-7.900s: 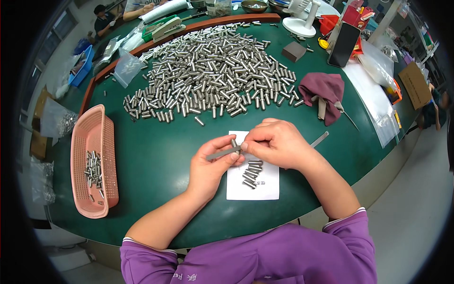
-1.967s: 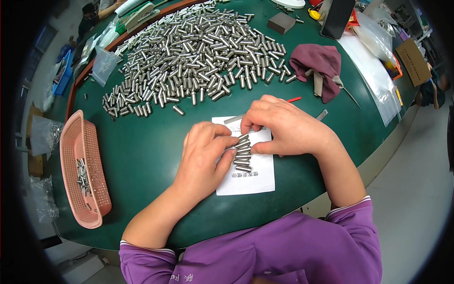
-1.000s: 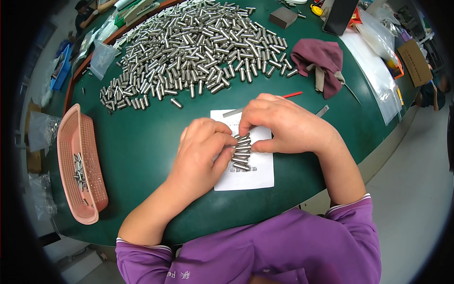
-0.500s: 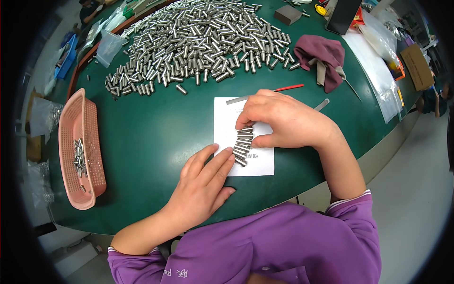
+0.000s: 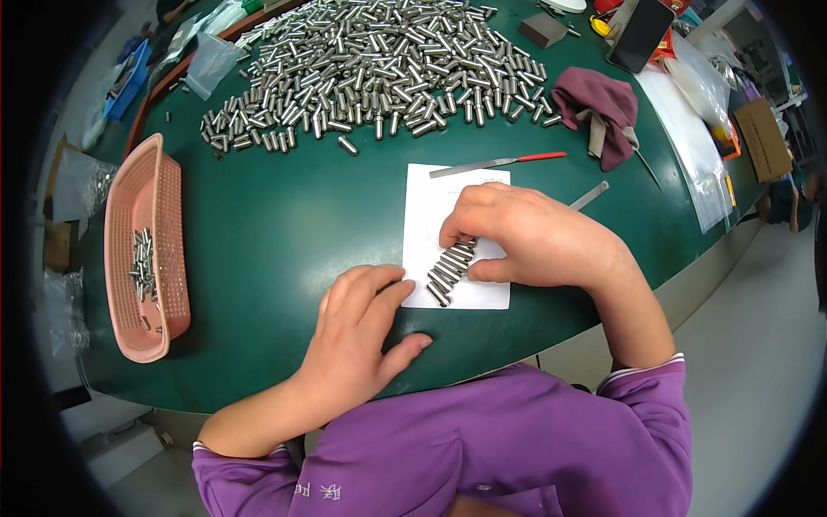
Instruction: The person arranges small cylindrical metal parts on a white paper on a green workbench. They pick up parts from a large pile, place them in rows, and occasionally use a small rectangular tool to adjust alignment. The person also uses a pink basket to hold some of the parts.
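Several short metal pins (image 5: 450,272) lie side by side in a slanting row on a white sheet of paper (image 5: 422,207). Curled around the far end of this row is my right hand (image 5: 536,237), its fingertips at the top pins and its thumb against their right side. Part of the row is hidden under those fingers. My left hand (image 5: 357,332) rests palm down on the left, fingers and thumb apart, holding nothing. Its fingertips reach the paper's left edge, a little short of the pins.
A large heap of metal pins (image 5: 379,69) covers the far table. On the left stands a pink basket (image 5: 172,258) with some small pins. A red-handled file (image 5: 495,164) crosses the paper's top; a flat metal strip (image 5: 590,196), maroon cloth (image 5: 594,108) and phone (image 5: 640,36) lie right.
My left hand has drawn back from the pins and its thumb has spread. The row now slants more to the right at its far end. My right hand stays around it.
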Demonstrator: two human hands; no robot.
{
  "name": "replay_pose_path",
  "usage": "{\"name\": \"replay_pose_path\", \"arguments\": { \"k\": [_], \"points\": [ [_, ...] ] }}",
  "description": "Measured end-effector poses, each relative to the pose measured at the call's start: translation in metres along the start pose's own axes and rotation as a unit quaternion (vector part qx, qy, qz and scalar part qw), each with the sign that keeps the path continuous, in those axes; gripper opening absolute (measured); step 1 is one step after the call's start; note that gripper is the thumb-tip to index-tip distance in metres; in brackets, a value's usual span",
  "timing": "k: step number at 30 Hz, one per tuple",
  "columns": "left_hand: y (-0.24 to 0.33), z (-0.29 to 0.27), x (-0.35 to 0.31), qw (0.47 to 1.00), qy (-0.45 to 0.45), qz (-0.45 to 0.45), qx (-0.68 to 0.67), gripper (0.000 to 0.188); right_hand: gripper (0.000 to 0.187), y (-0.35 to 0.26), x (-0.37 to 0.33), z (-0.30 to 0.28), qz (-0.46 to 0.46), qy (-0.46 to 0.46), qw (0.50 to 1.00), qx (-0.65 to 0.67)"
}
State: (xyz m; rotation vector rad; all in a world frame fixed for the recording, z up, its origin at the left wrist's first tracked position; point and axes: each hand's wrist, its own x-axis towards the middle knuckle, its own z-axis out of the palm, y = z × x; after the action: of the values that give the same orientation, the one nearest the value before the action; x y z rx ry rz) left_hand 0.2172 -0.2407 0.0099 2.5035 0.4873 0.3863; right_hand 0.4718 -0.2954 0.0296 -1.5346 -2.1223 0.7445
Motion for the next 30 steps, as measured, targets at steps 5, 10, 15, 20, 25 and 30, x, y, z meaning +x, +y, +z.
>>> {"name": "replay_pose_path", "arguments": {
  "k": [5,10,15,20,25,30],
  "points": [
    [0.0,0.001,0.004,0.998,0.008,-0.042,-0.035,0.063,0.036,-0.003,-0.001,0.005,-0.009,0.005,1.0,-0.007],
    [0.0,0.003,0.007,0.998,-0.002,-0.055,-0.037,0.064,0.034,-0.011,0.001,0.006,0.003,-0.021,1.0,0.009],
    [-0.001,0.005,0.006,0.998,0.003,-0.054,-0.04,0.059,0.033,-0.015,0.001,0.01,-0.004,-0.021,1.0,0.017],
    [-0.004,0.005,0.006,0.998,0.012,-0.036,-0.042,0.047,0.037,-0.016,-0.002,0.015,-0.024,0.005,0.999,0.024],
    [-0.004,0.006,0.008,0.999,0.018,-0.028,-0.042,0.042,0.037,-0.016,-0.005,0.015,-0.003,0.014,0.998,0.061],
    [-0.004,0.006,0.012,0.999,0.017,-0.021,-0.04,0.041,0.035,-0.009,-0.009,0.007,0.043,0.002,0.998,0.045]
  ]
}}
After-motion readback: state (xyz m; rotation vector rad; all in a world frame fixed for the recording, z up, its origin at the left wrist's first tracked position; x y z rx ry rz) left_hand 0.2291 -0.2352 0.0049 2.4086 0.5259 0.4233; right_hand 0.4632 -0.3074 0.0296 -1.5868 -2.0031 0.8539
